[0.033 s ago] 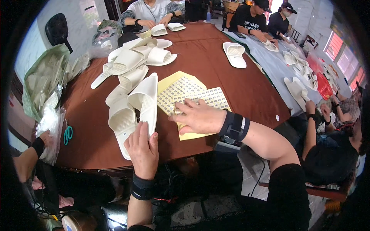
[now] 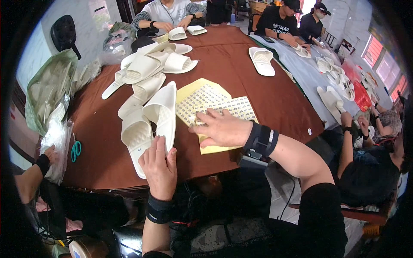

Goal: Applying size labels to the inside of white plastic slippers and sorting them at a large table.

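My left hand (image 2: 158, 167) lies with fingers stretched out and thumb apart, its fingertips on the heel end of a white slipper (image 2: 165, 114). That slipper leans against another white slipper (image 2: 137, 135) with a small size sticker on its insole. My right hand (image 2: 221, 128) is open, fingers spread over overlapping sheets of size stickers (image 2: 241, 107) with yellow backing. Its palm and fingers hide part of the sheets. From the left pair, a row of white slippers (image 2: 146, 88) runs away toward a pile (image 2: 146, 66).
The table has a brown cloth (image 2: 284, 109). A lone slipper (image 2: 261, 61) lies at the far right, teal scissors (image 2: 76, 151) at the left. A green sack (image 2: 51, 86) and clear plastic bags (image 2: 58, 142) stand left. Co-workers handle slippers across and at the right table (image 2: 297, 64).
The sticker sheets have shifted very slightly away from me under my right hand. My left hand and the slippers stay in place.
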Motion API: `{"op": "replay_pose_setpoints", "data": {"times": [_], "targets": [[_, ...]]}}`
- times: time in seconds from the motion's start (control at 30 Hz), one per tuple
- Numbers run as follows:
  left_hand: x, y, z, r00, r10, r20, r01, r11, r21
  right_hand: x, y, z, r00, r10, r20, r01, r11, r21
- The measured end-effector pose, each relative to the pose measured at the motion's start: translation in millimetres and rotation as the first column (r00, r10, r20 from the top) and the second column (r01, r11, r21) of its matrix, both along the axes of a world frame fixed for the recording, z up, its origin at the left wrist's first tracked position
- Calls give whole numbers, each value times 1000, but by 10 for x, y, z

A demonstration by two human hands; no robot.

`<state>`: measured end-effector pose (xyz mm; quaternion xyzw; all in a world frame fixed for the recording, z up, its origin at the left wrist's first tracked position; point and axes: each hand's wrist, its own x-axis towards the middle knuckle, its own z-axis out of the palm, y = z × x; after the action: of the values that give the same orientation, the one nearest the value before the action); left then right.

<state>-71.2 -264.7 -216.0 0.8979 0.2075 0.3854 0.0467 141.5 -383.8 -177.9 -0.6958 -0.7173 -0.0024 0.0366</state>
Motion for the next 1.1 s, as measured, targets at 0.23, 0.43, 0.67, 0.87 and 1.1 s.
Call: {"op": "replay_pose_setpoints", "data": {"times": [0.23, 0.43, 0.67, 0.87, 1.1], "targets": [[31, -31, -6, 999, 24, -47, -24, 1000, 3, 223, 134, 4, 991, -127, -37, 124, 989, -76], [207, -124, 88, 994, 31, -106, -26, 998, 56, 494, 168, -61, 910, 120, -396, 9, 950, 311], [318, -160, 103, 985, -3, -172, 5, 1000, 11, 432, 145, -89, 788, 11, -616, 227, 924, 306], [443, -151, 101, 976, -172, -134, 178, 983, 34, 272, 209, -210, 814, 55, -579, 178, 924, 338], [466, -159, 118, 965, -193, -176, 196, 981, 2, 192, 303, -288, 816, 99, -569, 140, 922, 362]]}}
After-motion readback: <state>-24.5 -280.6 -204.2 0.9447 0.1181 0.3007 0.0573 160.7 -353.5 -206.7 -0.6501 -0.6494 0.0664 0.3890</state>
